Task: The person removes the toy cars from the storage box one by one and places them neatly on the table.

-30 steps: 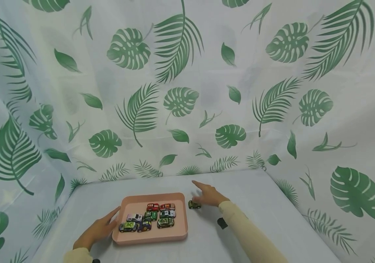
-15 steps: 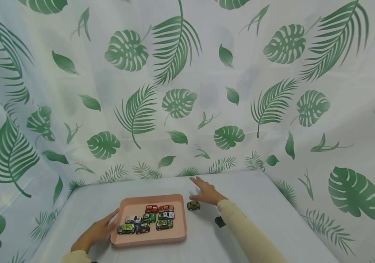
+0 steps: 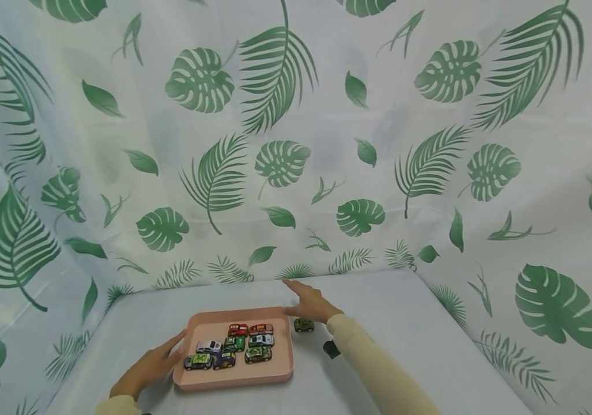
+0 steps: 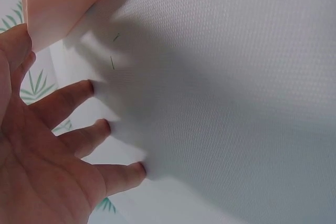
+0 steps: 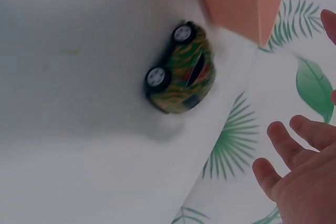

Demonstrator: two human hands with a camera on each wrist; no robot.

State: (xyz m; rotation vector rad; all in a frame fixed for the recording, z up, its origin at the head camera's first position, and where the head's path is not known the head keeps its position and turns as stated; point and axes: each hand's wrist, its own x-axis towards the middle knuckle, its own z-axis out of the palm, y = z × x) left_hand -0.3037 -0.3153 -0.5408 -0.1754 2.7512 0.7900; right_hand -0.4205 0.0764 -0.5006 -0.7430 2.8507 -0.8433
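Camouflage toy car [image 5: 184, 72] stands on its wheels on the desk [image 3: 404, 323], outside the pink tray [image 3: 233, 381] and just beside its right wall. Eight other toy cars [image 3: 234, 344] lie inside the tray in a loose cluster, some side by side, including a similar green-patterned car [image 3: 258, 354] toward the near right of the group. Judged by this layout, the work with the cars stands at eight inside the tray and one left outside, and the handling of that one seems to be between grasps, since no car is being carried. The right hand [image 3: 311, 302] hovers close above and beyond the lone car, on its far side, with fingers stretched and spread; it grasps nothing, and the right wrist view shows a plain gap between its fingertips and the car. In the head view its thumb reaches toward the tray's far right corner, though contact there cannot be told. The left hand [image 3: 153, 366] is well apart from the lone car, at the tray's opposite side, its upper digits against the tray wall and its other fingers spread loosely. Behind the desk hangs a white cloth [image 3: 327, 86] printed with green leaves.
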